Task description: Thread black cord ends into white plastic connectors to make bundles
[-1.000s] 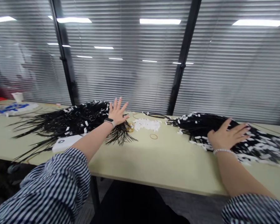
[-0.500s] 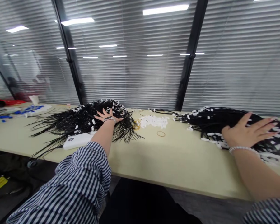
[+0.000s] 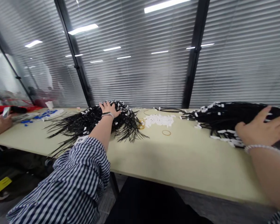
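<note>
My left hand (image 3: 109, 110) rests with parted fingers on a pile of black cables with white connectors (image 3: 128, 122), left of the middle. On the right, my right hand (image 3: 263, 129) lies spread over a second pile of black cables (image 3: 226, 113), which also has white ends. Between the two piles sits a heap of small white pieces (image 3: 160, 120). A thin tan rubber band (image 3: 166, 132) lies just in front of the heap. More yellowish bands (image 3: 142, 124) touch the left pile's edge. A white case or box (image 3: 81, 140) is mostly hidden under my left sleeve.
The pale yellow table (image 3: 177, 161) runs along a glass wall with blinds. At the far left are blue pieces (image 3: 38, 116), a white cup (image 3: 49, 105) and red cloth (image 3: 35, 108). Another person's hand (image 3: 1, 124) holds a phone (image 3: 6, 112) at the left edge.
The view has swung slightly left, bringing another person's hand with a phone into view. My left hand has moved a little farther back on its pile. My right hand still lies over the right pile.
</note>
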Available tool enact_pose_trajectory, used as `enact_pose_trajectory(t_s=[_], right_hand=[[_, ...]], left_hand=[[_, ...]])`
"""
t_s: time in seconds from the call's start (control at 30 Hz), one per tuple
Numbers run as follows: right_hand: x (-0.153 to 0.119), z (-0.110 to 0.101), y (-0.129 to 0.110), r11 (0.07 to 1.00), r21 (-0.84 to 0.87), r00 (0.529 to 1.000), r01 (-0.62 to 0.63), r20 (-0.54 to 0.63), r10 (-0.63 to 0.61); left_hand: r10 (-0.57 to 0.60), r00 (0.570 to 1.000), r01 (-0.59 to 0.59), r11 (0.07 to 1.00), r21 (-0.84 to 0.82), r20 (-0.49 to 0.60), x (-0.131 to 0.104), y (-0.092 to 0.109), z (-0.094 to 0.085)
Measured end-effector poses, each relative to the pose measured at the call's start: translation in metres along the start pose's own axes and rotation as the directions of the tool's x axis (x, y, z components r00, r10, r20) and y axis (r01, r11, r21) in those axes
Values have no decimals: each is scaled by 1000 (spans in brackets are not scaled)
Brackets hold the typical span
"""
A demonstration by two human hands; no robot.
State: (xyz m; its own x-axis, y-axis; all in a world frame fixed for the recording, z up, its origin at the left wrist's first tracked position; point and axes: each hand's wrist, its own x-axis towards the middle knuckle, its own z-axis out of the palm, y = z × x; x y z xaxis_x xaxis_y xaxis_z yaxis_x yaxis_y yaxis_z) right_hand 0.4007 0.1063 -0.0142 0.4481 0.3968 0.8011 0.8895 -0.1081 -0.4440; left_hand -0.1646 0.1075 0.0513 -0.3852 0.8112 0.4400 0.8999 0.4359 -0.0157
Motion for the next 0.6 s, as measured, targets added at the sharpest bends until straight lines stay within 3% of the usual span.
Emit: enact_pose_trajectory(t_s=[0.1,0.27,0.47,0.6], right_hand=[[-1,-9,-8,997,26,990,-70,122,66],[-3,-19,-16,995,55,990,-79,119,72],[1,-17,-13,993,55,983,-108,153,99],[-5,-19,-14,997,66,995,-42,96,36]], left_hand=[[63,996,-63,998,-7,56,-14,-1,17],[53,991,-49,998,-35,125,-27,5,37],[38,990,-33,999,-38,136,-30,8,33],[64,996,-60,996,-59,59,-42,15,22]])
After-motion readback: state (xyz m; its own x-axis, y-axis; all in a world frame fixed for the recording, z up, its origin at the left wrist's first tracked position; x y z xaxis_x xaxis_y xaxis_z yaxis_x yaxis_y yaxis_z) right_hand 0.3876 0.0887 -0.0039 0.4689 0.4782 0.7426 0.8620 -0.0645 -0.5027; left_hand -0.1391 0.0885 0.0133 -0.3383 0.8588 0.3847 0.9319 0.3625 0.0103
